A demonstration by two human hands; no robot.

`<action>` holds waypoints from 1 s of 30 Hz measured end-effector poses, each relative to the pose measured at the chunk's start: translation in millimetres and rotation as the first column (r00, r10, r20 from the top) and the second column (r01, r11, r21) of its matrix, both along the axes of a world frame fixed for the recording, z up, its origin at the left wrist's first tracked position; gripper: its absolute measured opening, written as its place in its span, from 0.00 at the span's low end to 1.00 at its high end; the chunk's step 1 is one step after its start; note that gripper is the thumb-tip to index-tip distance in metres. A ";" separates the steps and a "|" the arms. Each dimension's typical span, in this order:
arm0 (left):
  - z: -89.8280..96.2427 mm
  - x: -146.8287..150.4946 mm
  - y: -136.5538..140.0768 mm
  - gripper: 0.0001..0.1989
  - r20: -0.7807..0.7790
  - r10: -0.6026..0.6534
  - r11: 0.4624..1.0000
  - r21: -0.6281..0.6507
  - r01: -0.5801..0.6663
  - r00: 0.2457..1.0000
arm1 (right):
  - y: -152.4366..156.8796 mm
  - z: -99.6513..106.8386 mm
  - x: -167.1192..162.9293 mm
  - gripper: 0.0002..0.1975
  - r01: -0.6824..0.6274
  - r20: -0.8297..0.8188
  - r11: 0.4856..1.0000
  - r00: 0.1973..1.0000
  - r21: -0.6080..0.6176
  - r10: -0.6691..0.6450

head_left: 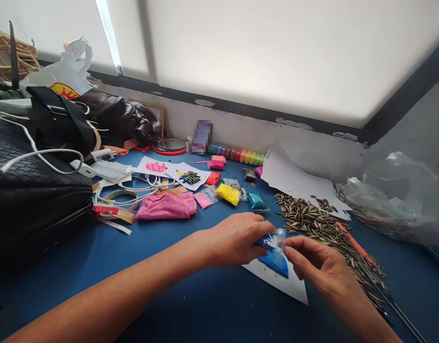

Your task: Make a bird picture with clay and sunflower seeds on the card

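A small transparent plastic bag [278, 242] with dark blue contents is held over the table between my hands. The fingers of my left hand [237, 238] are wrapped round its left side. From the right, my right hand [317, 264] pinches the bag's edge between thumb and fingers. Below lies a white paper sheet [293, 288] bearing a flat blue clay shape [282, 267] with thin outlined legs at its lower edge. My left hand hides part of the sheet. Striped sunflower seeds [305, 214] are heaped beyond my right hand.
Teal [257, 202] and yellow clay packets [228, 194] lie beyond my left hand, near a pink cloth [165, 206]. An orange-handled tool [355, 243] rests on the seeds. A black bag [37, 190] stands left; a plastic bag [394, 200] lies right. White papers [294, 176] lean behind.
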State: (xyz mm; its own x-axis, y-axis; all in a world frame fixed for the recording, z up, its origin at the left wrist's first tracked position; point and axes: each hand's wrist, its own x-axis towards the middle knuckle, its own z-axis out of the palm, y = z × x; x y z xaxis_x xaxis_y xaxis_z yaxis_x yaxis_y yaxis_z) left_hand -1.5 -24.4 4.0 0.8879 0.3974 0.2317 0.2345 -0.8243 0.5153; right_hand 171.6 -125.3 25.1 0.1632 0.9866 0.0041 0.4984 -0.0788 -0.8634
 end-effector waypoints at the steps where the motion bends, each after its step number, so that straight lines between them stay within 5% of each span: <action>1: 0.4 0.1 -0.8 0.13 -0.010 0.002 1.000 0.011 -0.002 1.000 | 0.3 -0.3 0.4 0.20 -0.001 -0.001 1.000 1.000 0.000 0.001; 8: 3.3 -0.4 -6.3 0.09 -0.033 -0.001 0.998 0.062 0.003 0.999 | 0.1 -4.2 0.3 0.21 -0.016 0.014 0.998 1.000 -0.061 0.017; 14: 8.6 -0.8 -6.9 0.12 0.090 -0.046 0.994 -0.099 0.054 0.995 | 0.9 -2.8 2.2 0.23 -0.017 0.012 0.997 1.000 -0.076 0.018; 22: -2.8 1.5 0.3 0.13 0.102 0.060 0.980 -0.197 -0.039 0.993 | -3.5 -15.2 8.7 0.18 0.060 0.181 0.990 0.980 0.127 -0.083; 30: -1.8 -1.0 -2.1 0.12 0.051 0.015 0.985 -0.174 -0.006 0.999 | -9.8 -19.5 11.1 0.12 0.016 0.227 0.979 0.972 0.201 -0.062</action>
State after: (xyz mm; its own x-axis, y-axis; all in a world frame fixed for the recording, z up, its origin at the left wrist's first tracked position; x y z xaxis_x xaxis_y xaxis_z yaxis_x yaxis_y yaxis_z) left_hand -2.4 -26.5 2.1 0.8719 0.4452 0.2041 0.2117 -0.7184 0.6626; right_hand 182.7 -135.1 5.5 0.1731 0.9553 0.2397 0.6861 0.0577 -0.7252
